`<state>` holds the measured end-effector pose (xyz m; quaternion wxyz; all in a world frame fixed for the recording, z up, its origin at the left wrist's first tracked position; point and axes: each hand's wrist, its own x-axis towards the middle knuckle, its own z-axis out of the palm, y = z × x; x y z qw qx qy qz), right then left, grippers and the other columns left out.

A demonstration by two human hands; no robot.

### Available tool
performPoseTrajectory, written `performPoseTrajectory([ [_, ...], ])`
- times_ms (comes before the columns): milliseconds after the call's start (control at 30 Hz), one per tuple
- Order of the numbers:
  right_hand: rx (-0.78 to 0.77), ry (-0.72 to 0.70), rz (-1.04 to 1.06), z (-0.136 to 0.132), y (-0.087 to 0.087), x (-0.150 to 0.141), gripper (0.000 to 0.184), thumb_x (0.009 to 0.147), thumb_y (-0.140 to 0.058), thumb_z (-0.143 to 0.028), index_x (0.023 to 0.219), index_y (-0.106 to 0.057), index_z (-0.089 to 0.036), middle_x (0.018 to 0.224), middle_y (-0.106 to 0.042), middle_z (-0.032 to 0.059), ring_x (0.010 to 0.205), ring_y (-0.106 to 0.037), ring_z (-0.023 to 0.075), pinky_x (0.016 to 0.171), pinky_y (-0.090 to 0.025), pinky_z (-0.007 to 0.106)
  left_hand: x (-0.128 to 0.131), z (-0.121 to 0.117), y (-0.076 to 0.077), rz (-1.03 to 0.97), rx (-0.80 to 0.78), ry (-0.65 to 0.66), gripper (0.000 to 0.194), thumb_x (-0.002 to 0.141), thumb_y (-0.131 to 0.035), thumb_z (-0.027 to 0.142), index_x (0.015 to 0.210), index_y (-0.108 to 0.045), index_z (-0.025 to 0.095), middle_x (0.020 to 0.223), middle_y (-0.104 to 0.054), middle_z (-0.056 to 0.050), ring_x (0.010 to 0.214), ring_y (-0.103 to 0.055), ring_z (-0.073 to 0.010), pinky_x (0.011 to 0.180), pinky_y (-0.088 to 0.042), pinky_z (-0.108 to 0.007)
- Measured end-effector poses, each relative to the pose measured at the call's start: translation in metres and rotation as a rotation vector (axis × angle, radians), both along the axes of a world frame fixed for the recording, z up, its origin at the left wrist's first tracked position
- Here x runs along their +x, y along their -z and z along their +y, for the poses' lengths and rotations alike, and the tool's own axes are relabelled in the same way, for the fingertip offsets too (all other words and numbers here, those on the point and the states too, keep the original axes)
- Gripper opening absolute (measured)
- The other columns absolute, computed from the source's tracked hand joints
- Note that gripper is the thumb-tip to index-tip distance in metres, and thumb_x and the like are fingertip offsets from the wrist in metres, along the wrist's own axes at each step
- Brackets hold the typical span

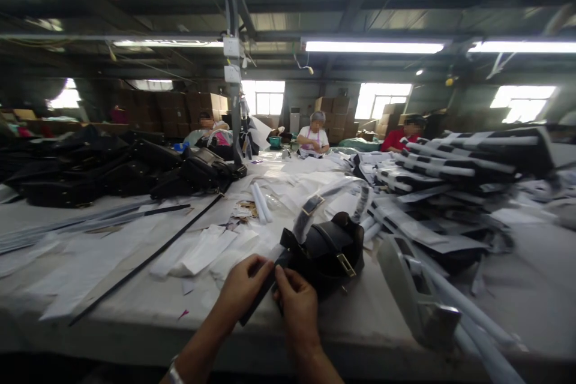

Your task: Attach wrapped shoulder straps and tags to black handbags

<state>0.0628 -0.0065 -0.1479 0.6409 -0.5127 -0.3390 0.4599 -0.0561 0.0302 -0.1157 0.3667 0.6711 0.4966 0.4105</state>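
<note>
Person is at a long white work table, both hands close together at the near side of a black bag. Bag sits on the table near the front edge, just right of center in the head view.

Left hand pinches a flat black strap between thumb and fingers; shiny band on that wrist. Right hand pinches at the strap's upper part, right up against the bag, thumb on top, fingers curled under. Whether the strap is joined to the bag: can't tell, fingers cover it.

Bag has a gold-tone buckle on the near side and a handle in clear wrap (blurry) arching up behind.

Right of the bag: a grey tape dispenser, near but apart from the right hand. Beyond it, a tall stack of black pieces with white wrapping. Left: loose white sheets, a long black strip lying diagonally, then a heap of black bags. Two white rolls lie behind the sheets. Across the table, a co-worker in a white top and another in red.
</note>
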Motion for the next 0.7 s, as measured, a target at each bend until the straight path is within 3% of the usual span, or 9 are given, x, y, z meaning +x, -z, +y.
performPoseTrajectory([
  [267, 0.084, -0.018, 0.002, -0.020, -0.004, 0.014, 0.050, 0.068, -0.075, -0.063, 0.068, -0.072, -0.012, 0.050, -0.055, -0.0005, 0.045, -0.041, 0.0091, 0.046, -0.032, 0.022, 0.022, -0.036, 0.021, -0.234, 0.007, -0.136, 0.043, 0.075, -0.066, 0.062, 0.083, -0.067, 0.020, 0.080, -0.071, -0.002, 0.083, -0.066, -0.0239, 0.074, -0.051, -0.028],
  [433, -0.101, -0.154, 0.187, -0.054, 0.000, 0.034, 0.055, 0.056, -0.082, -0.065, 0.068, -0.070, -0.012, 0.046, -0.049, -0.0037, 0.041, -0.038, 0.0059, 0.041, -0.025, 0.017, 0.035, -0.069, 0.028, -0.311, -0.088, -0.124, 0.045, 0.071, -0.069, 0.064, 0.080, -0.067, 0.020, 0.074, -0.070, 0.000, 0.076, -0.065, -0.0217, 0.071, -0.051, -0.026],
  [567, -0.134, -0.178, 0.289, -0.065, -0.011, 0.035, 0.051, 0.065, -0.080, -0.060, 0.080, -0.073, -0.012, 0.058, -0.052, -0.0023, 0.052, -0.045, 0.0075, 0.046, -0.031, 0.016, 0.032, -0.075, 0.024, -0.306, -0.119, -0.105, 0.041, 0.075, -0.069, 0.059, 0.083, -0.069, 0.019, 0.078, -0.072, -0.002, 0.079, -0.066, -0.0222, 0.071, -0.051, -0.027],
  [700, -0.066, -0.135, 0.138, -0.060, -0.013, 0.032, 0.048, 0.073, -0.075, -0.059, 0.065, -0.067, -0.013, 0.052, -0.049, -0.0032, 0.050, -0.041, 0.0075, 0.047, -0.032, 0.018, 0.030, -0.076, 0.018, -0.185, 0.045, -0.206, 0.030, 0.079, -0.069, 0.049, 0.082, -0.071, 0.019, 0.076, -0.071, -0.002, 0.070, -0.063, -0.0195, 0.065, -0.051, -0.027],
])
